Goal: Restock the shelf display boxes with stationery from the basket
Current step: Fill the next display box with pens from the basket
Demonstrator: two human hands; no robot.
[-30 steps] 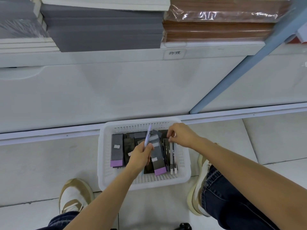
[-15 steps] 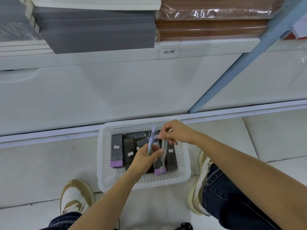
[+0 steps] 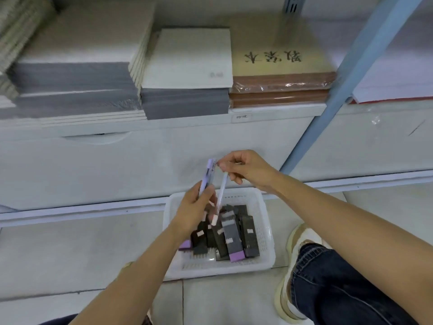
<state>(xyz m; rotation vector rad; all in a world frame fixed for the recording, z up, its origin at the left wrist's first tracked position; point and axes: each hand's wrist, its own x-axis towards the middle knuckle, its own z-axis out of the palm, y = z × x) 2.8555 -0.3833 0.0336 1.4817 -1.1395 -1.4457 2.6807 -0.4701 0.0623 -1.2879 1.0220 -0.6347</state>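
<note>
A white metal shelf (image 3: 164, 123) carries stacks of grey and brown notebooks (image 3: 185, 106). Below it, on the tiled floor (image 3: 70, 254), sits a white perforated plastic basket (image 3: 267, 231) holding dark rectangular boxes with purple ends (image 3: 232, 240). Above the basket, the left hand (image 3: 194, 212) grips a lilac pen (image 3: 209, 172) upright. The right hand (image 3: 248, 167) pinches the top of a slim white pen (image 3: 222, 191), which hangs just beside the lilac one.
</note>
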